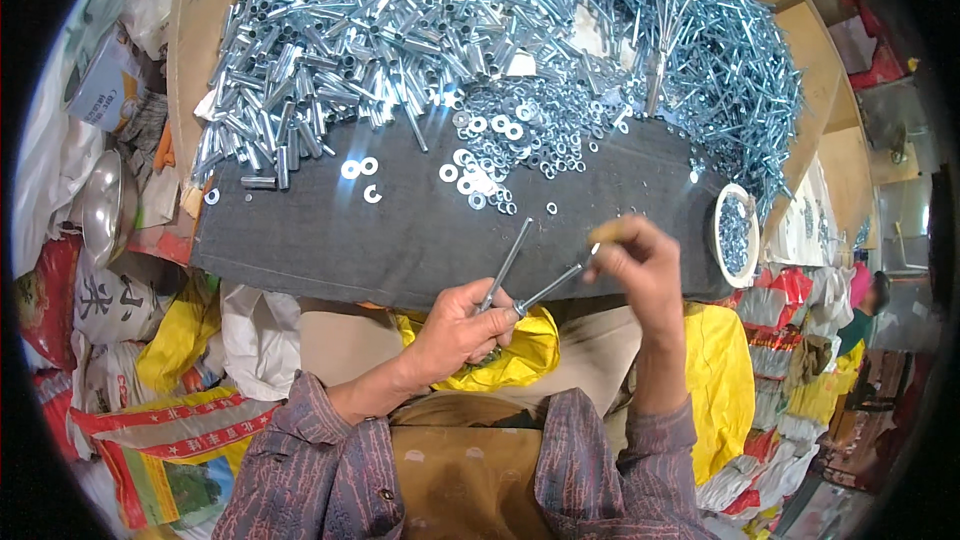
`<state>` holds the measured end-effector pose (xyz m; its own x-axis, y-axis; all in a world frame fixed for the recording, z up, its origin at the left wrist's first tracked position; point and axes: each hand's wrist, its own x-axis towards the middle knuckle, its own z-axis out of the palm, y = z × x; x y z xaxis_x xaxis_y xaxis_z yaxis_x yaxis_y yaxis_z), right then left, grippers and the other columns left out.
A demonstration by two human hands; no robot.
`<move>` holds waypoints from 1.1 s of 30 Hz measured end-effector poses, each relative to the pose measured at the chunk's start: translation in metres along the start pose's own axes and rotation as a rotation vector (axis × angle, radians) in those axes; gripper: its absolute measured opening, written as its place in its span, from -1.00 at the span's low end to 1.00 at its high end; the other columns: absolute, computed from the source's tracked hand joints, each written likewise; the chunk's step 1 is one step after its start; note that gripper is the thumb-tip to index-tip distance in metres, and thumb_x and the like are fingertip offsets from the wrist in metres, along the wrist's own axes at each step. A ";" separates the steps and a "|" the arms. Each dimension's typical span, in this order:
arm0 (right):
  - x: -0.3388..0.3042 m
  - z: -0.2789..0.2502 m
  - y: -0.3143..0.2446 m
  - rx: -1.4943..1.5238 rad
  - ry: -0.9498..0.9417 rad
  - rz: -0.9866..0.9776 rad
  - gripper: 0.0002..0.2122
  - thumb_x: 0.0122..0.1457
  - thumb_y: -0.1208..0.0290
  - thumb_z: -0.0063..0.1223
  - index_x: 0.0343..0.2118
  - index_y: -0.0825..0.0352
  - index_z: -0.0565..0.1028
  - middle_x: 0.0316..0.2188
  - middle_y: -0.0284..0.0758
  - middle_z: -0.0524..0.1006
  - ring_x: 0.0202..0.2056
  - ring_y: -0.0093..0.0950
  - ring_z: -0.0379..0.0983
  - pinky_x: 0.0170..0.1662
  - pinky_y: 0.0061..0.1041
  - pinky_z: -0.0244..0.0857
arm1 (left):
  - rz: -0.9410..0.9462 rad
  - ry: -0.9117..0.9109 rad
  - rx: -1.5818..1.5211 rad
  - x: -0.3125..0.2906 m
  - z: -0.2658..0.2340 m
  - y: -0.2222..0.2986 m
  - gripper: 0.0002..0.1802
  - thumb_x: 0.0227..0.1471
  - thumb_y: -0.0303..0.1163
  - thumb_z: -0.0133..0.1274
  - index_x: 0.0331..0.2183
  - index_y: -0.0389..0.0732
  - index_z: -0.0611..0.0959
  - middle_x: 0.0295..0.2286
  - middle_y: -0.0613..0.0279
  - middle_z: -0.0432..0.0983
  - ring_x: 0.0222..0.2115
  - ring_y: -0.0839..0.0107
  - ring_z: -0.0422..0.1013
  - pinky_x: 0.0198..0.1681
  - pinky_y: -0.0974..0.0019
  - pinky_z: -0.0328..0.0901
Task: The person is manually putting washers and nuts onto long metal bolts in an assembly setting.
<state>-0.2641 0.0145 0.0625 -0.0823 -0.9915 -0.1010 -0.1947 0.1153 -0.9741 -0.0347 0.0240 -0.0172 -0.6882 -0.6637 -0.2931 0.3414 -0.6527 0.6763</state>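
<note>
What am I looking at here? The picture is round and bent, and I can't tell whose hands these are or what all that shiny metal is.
There is no machine here. A person wears a wide-angle camera on the head, looking down, so straight edges bend near the rim and the person's own forearms come in from below.

The left hand holds a long metal bolt in a closed grip. The right hand pinches a second bolt whose lower end meets the left hand.

In front lies a dark mat on a round wooden table. On it are heaps of silvery parts: short metal sleeves on the left, long bolts on the right, and flat washers in the middle. A small white bowl of tiny parts sits by the right hand. Sacks and bags crowd the floor around.
</note>
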 end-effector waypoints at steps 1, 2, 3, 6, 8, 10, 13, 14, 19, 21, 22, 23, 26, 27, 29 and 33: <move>-0.012 0.008 0.000 0.117 -0.043 0.021 -0.91 0.04 0.67 0.08 -0.35 0.48 0.51 -0.47 -0.34 0.49 -0.48 -0.58 0.48 -0.37 -0.62 0.38 | -0.003 -0.002 0.003 -0.001 0.001 0.000 -0.89 0.14 -0.43 0.01 -0.39 -0.24 0.46 -0.61 0.27 0.42 -0.76 0.72 0.09 -0.73 0.60 -0.04; -0.019 0.013 0.001 0.149 -0.031 0.012 -0.91 0.04 0.67 0.08 -0.35 0.48 0.51 -0.45 -0.34 0.48 -0.46 -0.58 0.48 -0.35 -0.63 0.38 | -0.007 -0.007 0.013 -0.002 0.003 -0.001 -0.90 0.14 -0.44 0.01 -0.40 -0.25 0.46 -0.61 0.27 0.42 -0.77 0.72 0.09 -0.74 0.59 -0.05; -0.024 0.016 0.002 0.182 -0.020 0.002 -0.91 0.05 0.67 0.08 -0.36 0.49 0.51 -0.42 -0.34 0.47 -0.44 -0.59 0.48 -0.34 -0.63 0.38 | -0.011 -0.012 0.022 -0.003 0.004 -0.001 -0.90 0.14 -0.44 0.01 -0.40 -0.25 0.46 -0.61 0.27 0.42 -0.77 0.72 0.08 -0.74 0.59 -0.06; -0.030 0.010 0.005 -0.041 -0.030 -0.059 -0.92 0.06 0.68 0.06 -0.35 0.49 0.50 -0.40 -0.34 0.44 -0.42 -0.60 0.48 -0.34 -0.65 0.38 | -0.033 -0.011 0.056 -0.004 0.006 -0.004 -0.90 0.13 -0.45 0.02 -0.39 -0.26 0.47 -0.61 0.26 0.42 -0.77 0.73 0.08 -0.75 0.57 -0.07; -0.034 0.011 0.000 -0.008 -0.032 -0.050 -0.91 0.04 0.69 0.07 -0.36 0.49 0.49 -0.40 -0.32 0.44 -0.43 -0.56 0.48 -0.35 -0.61 0.41 | -0.077 -0.033 0.039 -0.005 0.003 -0.002 -0.90 0.13 -0.44 0.01 -0.39 -0.25 0.47 -0.62 0.28 0.41 -0.78 0.73 0.08 -0.75 0.57 -0.06; -0.036 0.011 -0.001 0.021 -0.031 -0.036 -0.90 0.03 0.70 0.08 -0.37 0.48 0.48 -0.41 -0.30 0.44 -0.44 -0.52 0.48 -0.36 -0.57 0.44 | -0.123 -0.060 0.018 -0.005 0.001 0.001 -0.90 0.13 -0.43 0.01 -0.40 -0.25 0.47 -0.63 0.30 0.40 -0.78 0.73 0.09 -0.75 0.56 -0.05; -0.037 0.013 0.006 0.192 -0.082 0.088 -0.90 0.03 0.68 0.10 -0.36 0.47 0.46 -0.43 -0.31 0.45 -0.45 -0.52 0.49 -0.36 -0.57 0.44 | -0.160 -0.123 -0.075 -0.004 0.000 0.002 -0.89 0.13 -0.43 0.00 -0.39 -0.25 0.47 -0.62 0.29 0.41 -0.79 0.74 0.07 -0.76 0.56 -0.08; -0.040 0.019 0.010 0.200 -0.108 0.129 -0.88 0.04 0.66 0.11 -0.34 0.46 0.46 -0.44 -0.32 0.47 -0.45 -0.55 0.49 -0.35 -0.61 0.42 | -0.156 -0.123 -0.077 -0.004 0.000 0.002 -0.89 0.13 -0.42 0.00 -0.39 -0.24 0.47 -0.62 0.29 0.41 -0.79 0.74 0.07 -0.76 0.57 -0.08; -0.046 0.047 0.023 0.504 -0.098 0.255 -0.87 0.07 0.62 0.13 -0.32 0.43 0.44 -0.44 -0.32 0.51 -0.44 -0.57 0.49 -0.36 -0.61 0.42 | -0.104 -0.118 -0.052 -0.004 0.002 0.008 -0.88 0.15 -0.40 -0.01 -0.35 -0.25 0.50 -0.62 0.32 0.41 -0.77 0.74 0.08 -0.74 0.60 -0.08; -0.043 0.046 0.005 0.394 -0.067 0.230 -0.91 0.02 0.69 0.06 -0.42 0.43 0.40 -0.44 -0.21 0.46 -0.49 -0.46 0.46 -0.42 -0.53 0.45 | -0.071 -0.117 -0.023 -0.003 0.003 0.013 -0.84 0.17 -0.37 -0.04 -0.29 -0.26 0.53 -0.62 0.36 0.41 -0.75 0.75 0.10 -0.71 0.62 -0.05; -0.040 0.043 -0.004 0.328 -0.034 0.126 -0.91 0.00 0.71 0.02 -0.43 0.43 0.39 -0.45 -0.20 0.45 -0.50 -0.46 0.45 -0.43 -0.53 0.44 | -0.066 -0.109 -0.024 -0.003 0.001 0.013 -0.84 0.17 -0.37 -0.04 -0.29 -0.26 0.53 -0.62 0.36 0.41 -0.75 0.75 0.10 -0.71 0.62 -0.05; -0.038 0.037 -0.012 0.256 0.007 0.024 -0.91 -0.03 0.73 -0.02 -0.44 0.43 0.38 -0.46 -0.19 0.44 -0.51 -0.46 0.44 -0.44 -0.53 0.43 | -0.016 -0.072 0.082 -0.003 -0.001 0.014 -0.81 0.18 -0.35 -0.05 -0.27 -0.27 0.54 -0.62 0.37 0.41 -0.74 0.76 0.10 -0.70 0.62 -0.04; -0.037 0.023 -0.022 0.294 -0.014 -0.072 -0.87 0.01 0.70 0.06 -0.34 0.48 0.46 -0.36 -0.23 0.46 -0.44 -0.52 0.47 -0.34 -0.56 0.43 | 0.023 -0.019 0.164 -0.002 0.002 0.017 -0.79 0.18 -0.33 -0.04 -0.25 -0.28 0.54 -0.63 0.40 0.41 -0.72 0.77 0.11 -0.68 0.62 -0.02; -0.038 0.024 -0.022 0.283 -0.007 -0.063 -0.86 0.01 0.70 0.06 -0.32 0.48 0.48 -0.36 -0.24 0.46 -0.44 -0.53 0.47 -0.35 -0.58 0.42 | 0.010 -0.002 0.140 -0.002 0.004 0.018 -0.80 0.17 -0.34 -0.03 -0.25 -0.28 0.54 -0.63 0.41 0.41 -0.71 0.77 0.12 -0.67 0.61 -0.01; -0.040 0.029 -0.011 0.193 -0.043 0.029 -0.84 0.02 0.67 0.09 -0.29 0.48 0.51 -0.36 -0.28 0.45 -0.39 -0.56 0.45 -0.31 -0.62 0.37 | -0.004 -0.011 0.136 -0.003 0.007 0.011 -0.82 0.16 -0.37 -0.01 -0.25 -0.27 0.54 -0.63 0.41 0.41 -0.71 0.77 0.13 -0.66 0.61 0.00; -0.042 0.036 0.018 -0.116 -0.027 -0.072 -0.89 0.04 0.63 0.06 -0.34 0.46 0.52 -0.43 -0.38 0.41 -0.47 -0.61 0.36 -0.33 -0.61 0.30 | 0.005 0.070 0.189 -0.005 0.007 -0.002 -0.87 0.12 -0.44 0.02 -0.26 -0.25 0.53 -0.64 0.41 0.42 -0.69 0.76 0.15 -0.65 0.60 0.03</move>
<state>-0.2291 0.0562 0.0424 -0.0382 -0.9985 -0.0390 -0.3106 0.0490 -0.9493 -0.0368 0.0311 -0.0126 -0.6381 -0.6950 -0.3315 0.2136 -0.5734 0.7909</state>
